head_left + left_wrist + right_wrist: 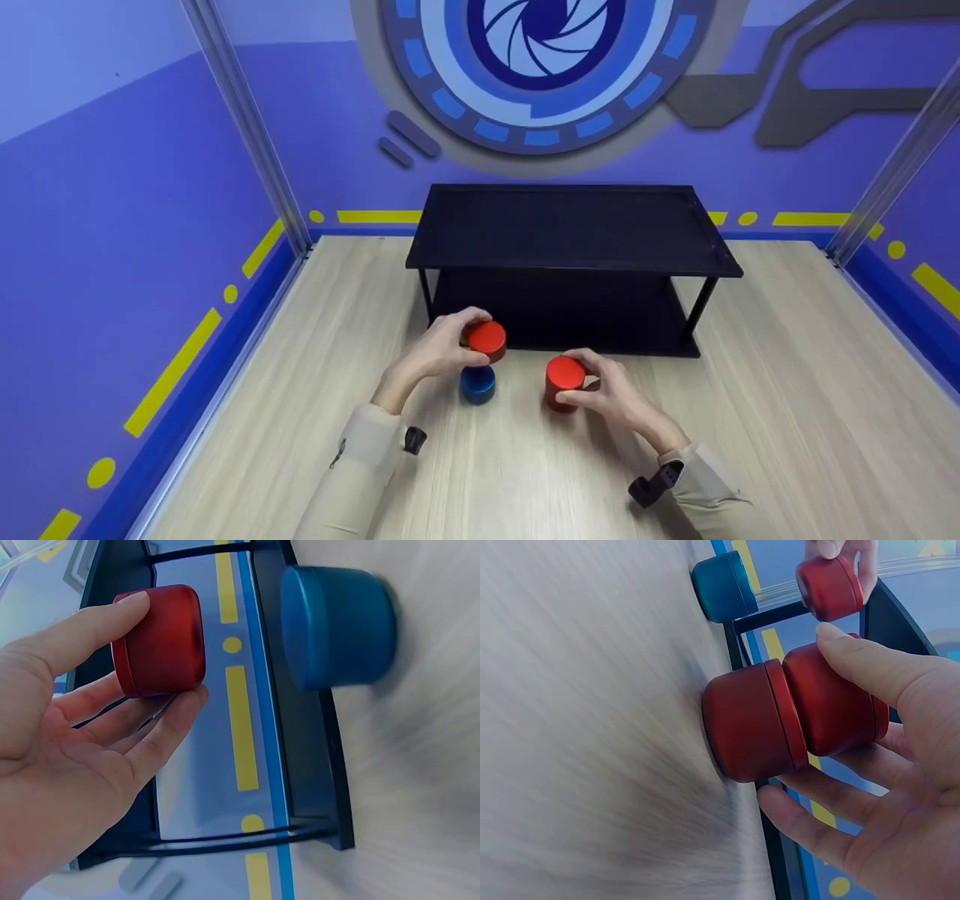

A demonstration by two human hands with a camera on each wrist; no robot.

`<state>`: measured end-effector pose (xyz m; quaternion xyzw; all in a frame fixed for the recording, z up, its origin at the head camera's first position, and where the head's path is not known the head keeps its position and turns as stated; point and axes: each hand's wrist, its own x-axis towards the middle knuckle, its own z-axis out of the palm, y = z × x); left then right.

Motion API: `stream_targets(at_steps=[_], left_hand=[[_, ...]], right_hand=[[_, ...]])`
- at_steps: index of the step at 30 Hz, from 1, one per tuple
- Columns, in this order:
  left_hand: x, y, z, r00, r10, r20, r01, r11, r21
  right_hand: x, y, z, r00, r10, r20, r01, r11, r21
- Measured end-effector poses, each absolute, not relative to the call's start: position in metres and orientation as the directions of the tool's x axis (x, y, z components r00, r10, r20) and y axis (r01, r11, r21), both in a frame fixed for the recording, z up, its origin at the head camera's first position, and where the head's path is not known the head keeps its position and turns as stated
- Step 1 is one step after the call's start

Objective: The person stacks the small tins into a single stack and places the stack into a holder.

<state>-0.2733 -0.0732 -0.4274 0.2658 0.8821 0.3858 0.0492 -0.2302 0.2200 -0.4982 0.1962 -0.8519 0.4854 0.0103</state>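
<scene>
My left hand (439, 351) pinches a small round red tin (487, 339) between thumb and fingers. This tin is in the air over a blue tin (478, 386), with a gap between the two in the left wrist view. The blue tin stands upright on the table. To the right, my right hand (613, 391) grips an upper red tin (832, 701) by its sides. Right under that one is a lower red tin (750, 724), upright on the table, its lid close against the upper tin's base. Some right fingertips reach down beside the lower tin.
Behind the hands stands a black two-level shelf (562, 229), its lower board (592, 322) near the tins. Blue panels (150, 247) enclose the wooden table (795, 420) at the sides and back, with metal posts at the corners.
</scene>
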Motion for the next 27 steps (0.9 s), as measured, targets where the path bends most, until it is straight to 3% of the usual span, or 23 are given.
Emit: stream_targets(at_steps=[14, 24, 27], left_hand=[[-0.276, -0.043, -0.418, -0.808, 0.576, 0.12, 0.49, 0.547, 0.678], [-0.273, -0.02, -0.415, -0.777, 0.615, 0.139, 0.519, 0.499, 0.694], [-0.272, -0.014, -0.415, -0.766, 0.625, 0.149, 0.534, 0.49, 0.689]], right_hand=[[-0.21, 0.21, -0.461, -0.927, -0.326, 0.184, -0.329, 0.474, -0.817], [-0.23, 0.22, -0.496, -0.929, -0.323, 0.18, -0.323, 0.47, -0.821], [-0.228, 0.218, -0.491, -0.925, -0.33, 0.189, -0.334, 0.467, -0.818]])
